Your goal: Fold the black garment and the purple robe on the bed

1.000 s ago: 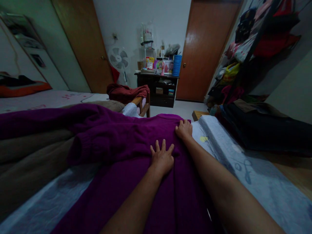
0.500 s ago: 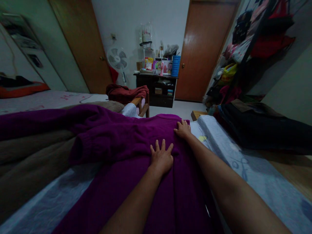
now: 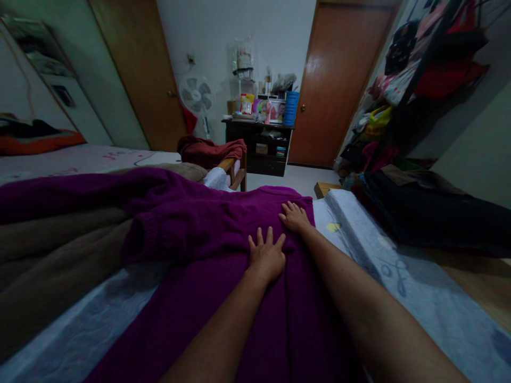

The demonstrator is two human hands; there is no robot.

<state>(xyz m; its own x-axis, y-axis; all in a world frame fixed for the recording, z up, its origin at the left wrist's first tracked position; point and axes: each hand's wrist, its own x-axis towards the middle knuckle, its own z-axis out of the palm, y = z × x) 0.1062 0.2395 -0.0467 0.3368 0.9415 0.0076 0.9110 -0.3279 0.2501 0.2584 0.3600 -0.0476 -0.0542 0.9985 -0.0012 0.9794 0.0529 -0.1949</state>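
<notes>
A purple long-sleeved garment, perhaps a robe or coat, lies spread over the bed. One of its sleeves, with a gathered cuff, is stretched out to the left. My left hand rests palm down on the middle of the cloth with its fingers spread. Farther off, near the garment's upper right corner, my right hand also lies flat on the fabric, fingers apart. Neither hand grips anything. Part of the cloth is hidden under my forearms.
A grey patterned bedsheet shows on both sides. Brown fleecy fabric lies at left, a stack of folded dark clothes at right. Beyond are a red-brown cloth on a wooden frame, a fan and a dark cabinet.
My right hand has slid a little left and nearer across the garment, away from its corner edge. My left hand keeps its place on the cloth. The view has shifted slightly.
</notes>
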